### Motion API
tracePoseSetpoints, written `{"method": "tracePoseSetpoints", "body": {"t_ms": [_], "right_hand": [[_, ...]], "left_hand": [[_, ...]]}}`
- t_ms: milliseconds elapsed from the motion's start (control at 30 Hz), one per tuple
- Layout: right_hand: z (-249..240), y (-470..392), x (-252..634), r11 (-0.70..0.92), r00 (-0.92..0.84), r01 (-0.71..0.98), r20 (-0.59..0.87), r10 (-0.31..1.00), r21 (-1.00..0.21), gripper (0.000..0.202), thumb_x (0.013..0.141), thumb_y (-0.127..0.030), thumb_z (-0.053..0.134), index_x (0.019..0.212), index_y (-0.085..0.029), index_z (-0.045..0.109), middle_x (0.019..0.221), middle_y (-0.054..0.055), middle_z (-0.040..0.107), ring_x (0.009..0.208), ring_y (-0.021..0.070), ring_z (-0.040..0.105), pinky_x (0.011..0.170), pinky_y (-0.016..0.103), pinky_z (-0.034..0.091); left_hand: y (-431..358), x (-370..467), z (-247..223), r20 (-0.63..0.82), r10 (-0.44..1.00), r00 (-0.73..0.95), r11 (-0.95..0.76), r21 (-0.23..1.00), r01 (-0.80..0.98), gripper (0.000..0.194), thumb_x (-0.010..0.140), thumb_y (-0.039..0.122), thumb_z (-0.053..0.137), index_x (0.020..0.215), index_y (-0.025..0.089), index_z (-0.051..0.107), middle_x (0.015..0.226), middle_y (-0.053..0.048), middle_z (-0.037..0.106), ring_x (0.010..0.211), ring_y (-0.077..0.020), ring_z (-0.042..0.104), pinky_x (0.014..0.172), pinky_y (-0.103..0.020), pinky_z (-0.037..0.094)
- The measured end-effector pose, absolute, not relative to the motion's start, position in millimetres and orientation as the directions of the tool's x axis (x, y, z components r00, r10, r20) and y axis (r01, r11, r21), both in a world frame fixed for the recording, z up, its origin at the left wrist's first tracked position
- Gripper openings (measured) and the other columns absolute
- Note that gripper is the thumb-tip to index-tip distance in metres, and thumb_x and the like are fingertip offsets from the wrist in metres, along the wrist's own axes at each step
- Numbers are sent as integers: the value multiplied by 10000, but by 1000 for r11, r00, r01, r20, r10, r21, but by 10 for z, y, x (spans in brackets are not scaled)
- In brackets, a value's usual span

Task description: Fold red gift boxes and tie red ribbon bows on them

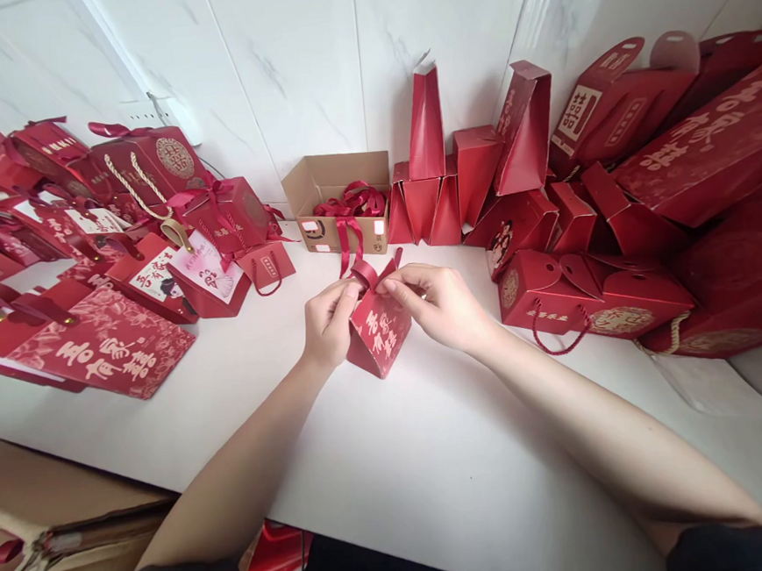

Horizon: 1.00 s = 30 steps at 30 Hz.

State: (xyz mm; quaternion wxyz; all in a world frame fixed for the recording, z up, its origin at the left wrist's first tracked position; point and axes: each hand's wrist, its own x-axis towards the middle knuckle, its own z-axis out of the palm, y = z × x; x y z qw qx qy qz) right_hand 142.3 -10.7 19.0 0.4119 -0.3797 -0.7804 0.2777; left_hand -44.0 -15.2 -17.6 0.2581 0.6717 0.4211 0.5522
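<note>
Red packages [112, 342] are grouped at left. By the left hand [327, 322], fingers clamped, 1 small red box [380, 331] is gripped on the table [381, 453]; its ribbon [364, 274] is pinched by the right hand [444, 305], fingertips together. Cartons [619, 295] are stacked rightmost.

the table [420, 441] has a smooth white top. red gift boxes [144, 247] crowd toward its left edge, a small red bag [270, 264] just beside them. an open cardboard box [328, 238] sits midway along the far edge. tapered red boxes [419, 205] and a wide red box [558, 305] with a cord handle stand toward the right edge. a small printed red box [380, 331] stands near the middle of the surface.
</note>
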Motion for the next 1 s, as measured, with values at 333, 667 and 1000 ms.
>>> {"method": "tracePoseSetpoints", "body": {"t_ms": [333, 667, 1000], "right_hand": [[203, -91, 1461, 665, -355, 378, 563, 747, -644, 137, 913, -276, 574, 816, -200, 634, 787, 26, 600, 735, 168, 545, 708, 294, 437], [167, 41, 1536, 643, -479, 66, 541, 691, -763, 144, 901, -330, 624, 924, -212, 703, 938, 40, 696, 867, 178, 635, 769, 320, 504], [104, 55, 1482, 588, -338, 98, 529, 779, -803, 163, 867, -342, 652, 848, -180, 656, 837, 24, 678, 748, 148, 598, 692, 281, 472]], "left_hand": [[-226, -415, 0, 399, 905, 148, -425, 832, 356, 208, 850, 354, 652, 788, 164, 709, 769, -21, 673, 721, -175, 603, 673, -270, 469], [-199, -399, -48, 353, 911, 211, -393, 900, 188, 202, 802, 326, 719, 930, 175, 680, 899, -34, 695, 857, -189, 648, 795, -287, 512], [-188, -366, -63, 333, 939, 88, -344, 920, 190, 206, 764, 349, 747, 858, 167, 724, 841, -36, 716, 785, -186, 653, 740, -287, 521]]}}
